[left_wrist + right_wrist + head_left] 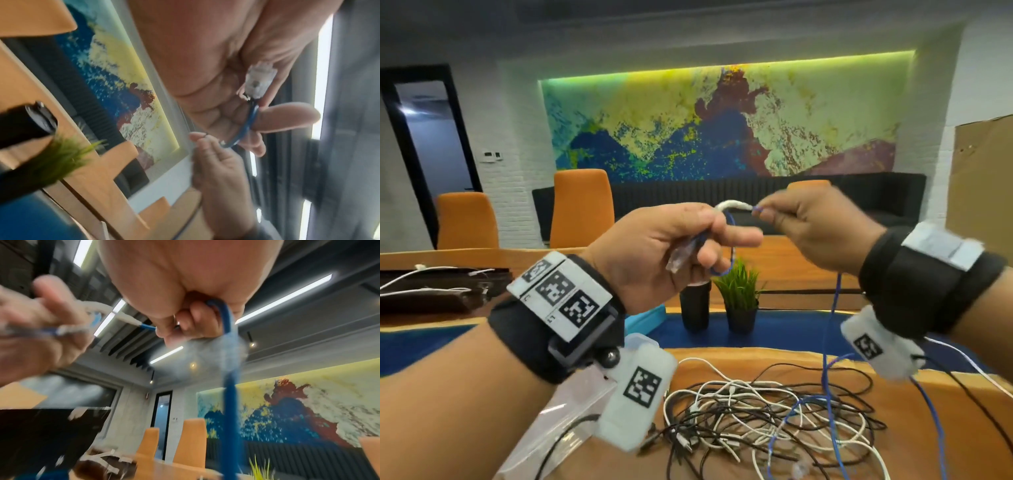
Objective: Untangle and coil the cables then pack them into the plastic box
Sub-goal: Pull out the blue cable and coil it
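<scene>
Your left forearm covers most of the plastic box [571, 407], leaving only its clear rim showing. The blue cable [230, 402] smears into blur below your right hand [185, 305]. Your left hand [41, 331] is blurred and cut off at the picture's edge.
</scene>
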Demonstrator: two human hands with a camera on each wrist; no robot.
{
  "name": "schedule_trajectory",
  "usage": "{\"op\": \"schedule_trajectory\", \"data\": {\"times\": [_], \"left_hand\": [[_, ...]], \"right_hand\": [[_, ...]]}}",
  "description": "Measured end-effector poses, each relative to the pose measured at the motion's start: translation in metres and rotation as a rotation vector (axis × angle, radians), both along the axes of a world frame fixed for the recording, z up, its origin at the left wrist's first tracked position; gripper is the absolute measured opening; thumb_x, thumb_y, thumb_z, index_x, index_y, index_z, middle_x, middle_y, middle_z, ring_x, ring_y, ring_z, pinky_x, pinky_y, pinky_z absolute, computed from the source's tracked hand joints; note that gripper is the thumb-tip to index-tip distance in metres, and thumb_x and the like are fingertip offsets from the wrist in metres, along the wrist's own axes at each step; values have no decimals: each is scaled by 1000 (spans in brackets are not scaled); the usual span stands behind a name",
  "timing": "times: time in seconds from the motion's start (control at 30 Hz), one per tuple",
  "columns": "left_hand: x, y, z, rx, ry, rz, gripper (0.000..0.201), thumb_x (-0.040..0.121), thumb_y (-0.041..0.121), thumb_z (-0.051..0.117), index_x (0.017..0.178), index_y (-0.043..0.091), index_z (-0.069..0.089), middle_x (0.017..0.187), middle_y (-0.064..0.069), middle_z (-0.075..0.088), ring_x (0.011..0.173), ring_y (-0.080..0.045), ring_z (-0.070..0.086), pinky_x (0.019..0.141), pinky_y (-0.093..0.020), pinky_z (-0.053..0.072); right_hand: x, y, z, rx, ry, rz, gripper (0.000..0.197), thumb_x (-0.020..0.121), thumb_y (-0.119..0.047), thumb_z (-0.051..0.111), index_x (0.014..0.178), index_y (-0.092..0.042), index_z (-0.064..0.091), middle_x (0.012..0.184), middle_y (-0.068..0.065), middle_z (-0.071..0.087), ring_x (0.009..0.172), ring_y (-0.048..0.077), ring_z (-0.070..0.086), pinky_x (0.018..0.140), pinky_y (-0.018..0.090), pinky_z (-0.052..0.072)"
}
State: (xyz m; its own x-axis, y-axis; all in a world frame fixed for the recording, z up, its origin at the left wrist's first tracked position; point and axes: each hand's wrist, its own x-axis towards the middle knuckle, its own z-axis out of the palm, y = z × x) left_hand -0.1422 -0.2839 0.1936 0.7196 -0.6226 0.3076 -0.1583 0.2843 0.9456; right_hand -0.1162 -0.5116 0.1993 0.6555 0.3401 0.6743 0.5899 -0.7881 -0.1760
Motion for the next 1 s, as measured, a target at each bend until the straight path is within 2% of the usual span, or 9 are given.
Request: {"op": "schedule_trajectory", "data": {"times": [0.1,0.2,0.27,0.37,0.47,0.63,0.8,0.9,1.0], "left_hand": [[-1,-7,6,-237,74,-17,16,95,16,41,85,9,53,121,-25,67,59,-7,63,76,-24,55],[10,-18,6,-185,-18,176,22,104,11,35,106,-2,53,125,-24,65,98,-23,73,89,-29,57],[15,-24,2,52,-275,394,23,106,11,36,110,-6,51,126,-18,64,107,-20,70,82,-25,58],[24,-21,-8,580,-872,628,17,105,26,41,94,17,50,114,-5,67,101,-14,70,83,-39,56],[33,-12,-11,843,-1074,662,23,101,38,37,85,22,42,99,-9,68,82,-26,64,75,-48,50],[33,4,-11,960,-897,524,27,106,30,39,99,14,59,70,5,60,65,-14,55,69,-36,46],[14,6,-14,507,-343,164,30,104,17,37,108,-4,58,83,-1,73,69,-25,53,86,-55,39],[5,3,-13,217,-143,2,25,103,16,39,103,0,59,97,-18,67,59,-12,51,93,-48,28],[-4,-7,-2,-17,-60,-33,20,100,17,44,92,6,59,102,-18,65,60,-12,55,86,-37,41]], "right_hand": [[-4,21,-36,-203,225,52,14,100,-27,52,96,-37,60,84,-19,55,76,-2,50,75,25,40],[-15,36,-42,-289,317,100,15,99,-29,54,113,-31,59,97,-18,56,85,0,51,76,18,38],[-21,37,-33,-344,335,106,13,98,-30,56,111,-28,58,85,-20,52,74,-4,47,66,9,34],[-26,35,-22,-399,283,136,8,97,-30,56,94,-23,59,76,-16,50,70,4,49,64,15,38],[-26,27,-15,-355,169,119,15,96,-31,56,92,-20,65,73,-10,54,70,8,52,61,17,37],[-18,16,-8,-349,-133,15,16,97,-29,56,95,-17,67,81,-4,57,74,17,53,66,34,43],[-4,16,-13,-259,-281,-3,40,97,-37,36,99,-12,67,84,5,59,69,27,56,59,41,49],[8,17,-20,-133,-203,-30,43,95,-37,32,98,-10,65,86,7,59,75,28,56,67,42,48],[18,25,-41,-56,98,-8,21,96,-22,43,105,-22,62,88,1,62,79,21,58,74,37,47]]}}
